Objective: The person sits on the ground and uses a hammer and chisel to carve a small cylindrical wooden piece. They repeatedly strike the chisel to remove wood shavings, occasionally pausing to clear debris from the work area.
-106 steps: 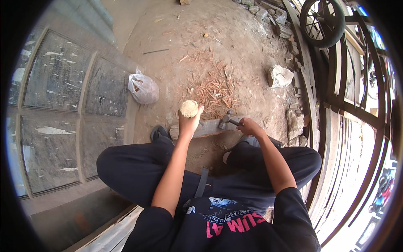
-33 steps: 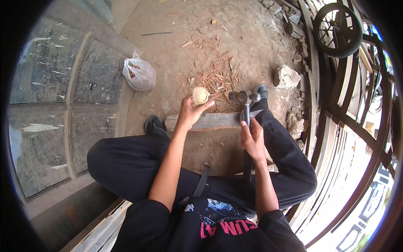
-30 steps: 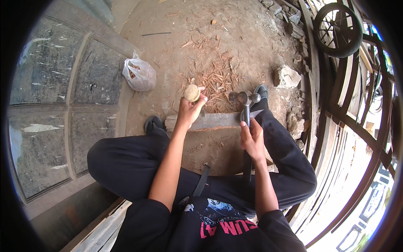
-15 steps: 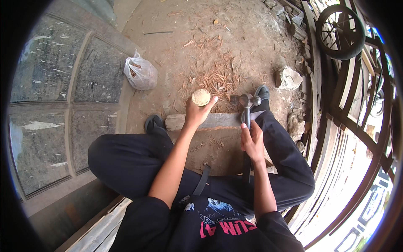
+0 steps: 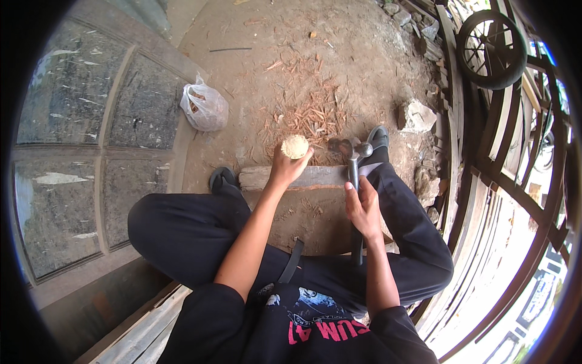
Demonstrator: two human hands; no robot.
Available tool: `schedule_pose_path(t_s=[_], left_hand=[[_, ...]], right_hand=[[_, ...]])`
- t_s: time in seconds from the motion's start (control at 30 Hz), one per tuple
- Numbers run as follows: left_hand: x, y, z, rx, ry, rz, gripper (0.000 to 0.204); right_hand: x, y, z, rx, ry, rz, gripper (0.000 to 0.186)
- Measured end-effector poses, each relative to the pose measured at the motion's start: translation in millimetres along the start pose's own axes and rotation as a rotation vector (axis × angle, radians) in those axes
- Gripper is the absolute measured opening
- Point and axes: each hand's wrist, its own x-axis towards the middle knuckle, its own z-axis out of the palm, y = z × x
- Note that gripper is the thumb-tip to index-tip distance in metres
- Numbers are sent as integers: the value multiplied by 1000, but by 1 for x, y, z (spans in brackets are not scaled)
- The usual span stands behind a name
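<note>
My left hand (image 5: 286, 168) is wrapped round a thing with a round, pale, rough top (image 5: 295, 146). Its lower part is hidden, so I cannot tell its kind. My right hand (image 5: 362, 209) grips a ball-peen hammer (image 5: 353, 159) by its dark handle, head pointing away from me. Below both hands, a weathered wooden plank (image 5: 267, 179) lies across the ground between my feet. Beside my right knee, partly behind the hammer, a pale grey blade-like piece (image 5: 368, 169) shows; its rest is hidden.
Reddish wood chips (image 5: 318, 109) litter the dirt beyond the plank. A white plastic bag (image 5: 206, 108) stands by the panelled door (image 5: 103, 145) at left. To the right are a pale stone block (image 5: 418, 116), stacked timber (image 5: 451, 79) and a spoked wheel (image 5: 491, 48).
My left hand and the round-topped thing have shifted slightly right and nearer. The hammer head has tilted a little and moved slightly left. Both grips stay the same.
</note>
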Motion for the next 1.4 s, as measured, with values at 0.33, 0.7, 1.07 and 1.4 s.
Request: schedule_pose_path(t_s=[0.33, 0.7, 1.07, 1.4], left_hand=[[-3, -1, 3, 81, -64, 31, 21], [-16, 1, -13, 54, -191, -5, 16], [-24, -13, 12, 15, -256, 15, 16], [-1, -10, -12, 8, -120, 27, 20]], right_hand=[[-2, -7, 0, -14, -13, -24, 23], [-22, -75, -6, -209, -72, -161, 17], [-24, -78, -1, -669, -257, -350, 21], [-37, -112, -11, -318, -111, -229, 18]])
